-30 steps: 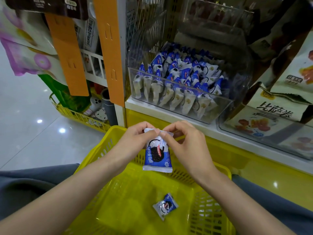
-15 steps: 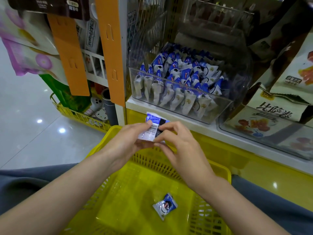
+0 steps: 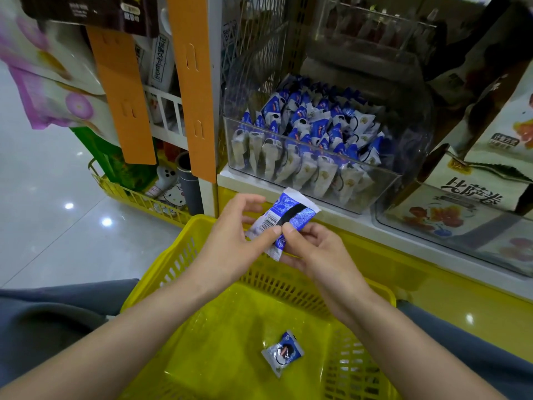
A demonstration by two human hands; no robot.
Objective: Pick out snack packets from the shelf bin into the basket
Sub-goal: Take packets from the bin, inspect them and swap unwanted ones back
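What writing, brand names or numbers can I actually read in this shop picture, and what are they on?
"比萨卷": on the cardboard box at right.
Barcode digits on the held snack packet: too small to read.
Print on the bin packets: too small to read.
Vertical writing on the white pack, upper left: too blurred to read.

1. We hold one blue-and-white snack packet (image 3: 285,217) between our left hand (image 3: 230,246) and right hand (image 3: 314,252), both pinching it, barcode side up, above the far rim of the yellow basket (image 3: 161,277).
2. A second packet (image 3: 283,353) lies flat on the basket floor, nearer its right wall.
3. At the shelf (image 3: 360,223) edge just beyond, the clear bin (image 3: 386,186) holds many like packets; those at its front wall stand upright.
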